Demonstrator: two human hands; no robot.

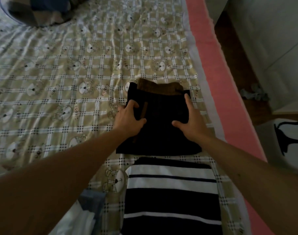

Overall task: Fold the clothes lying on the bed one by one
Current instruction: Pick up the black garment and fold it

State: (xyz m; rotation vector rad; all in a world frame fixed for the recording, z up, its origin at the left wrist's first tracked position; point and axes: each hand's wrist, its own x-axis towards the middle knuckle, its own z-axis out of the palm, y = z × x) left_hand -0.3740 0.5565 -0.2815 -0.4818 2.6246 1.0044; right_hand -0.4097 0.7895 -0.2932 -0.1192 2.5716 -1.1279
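Nearest the camera, a folded striped top [172, 195] lies flat on the bed [60, 68], its navy and white bands running crosswise. Left of it, at the bottom edge, sits a bit of blue cloth [92, 200] over something white; what these are cannot be told.

Just beyond the striped top, apart from it by a thin strip of sheet, lies a folded black garment [161, 133]. Both bare forearms reach out to it. The left hand [129, 119] rests on the garment's left edge, fingers curled down onto the fabric and thumb lying over it beside a narrow brown strip [143, 111]; whether it pinches the cloth or only presses cannot be told. The right hand [189, 121] lies on the garment's right side, spread wide and flat, thumb stretched toward the middle, holding nothing.

At the far edge of the black garment a brown ribbed band [158, 87] shows, seemingly tucked under the black layer.

The bed sheet is a crumpled olive check printed with small bears. Along its right side runs a pink edge [212, 65], and past that is a dark floor [236, 73] with a small grey rag [255, 94] on it, next to white furniture [272, 39].

At the far left corner of the bed sits a dark blue and grey bundle [41, 11], well apart from the folded pieces.
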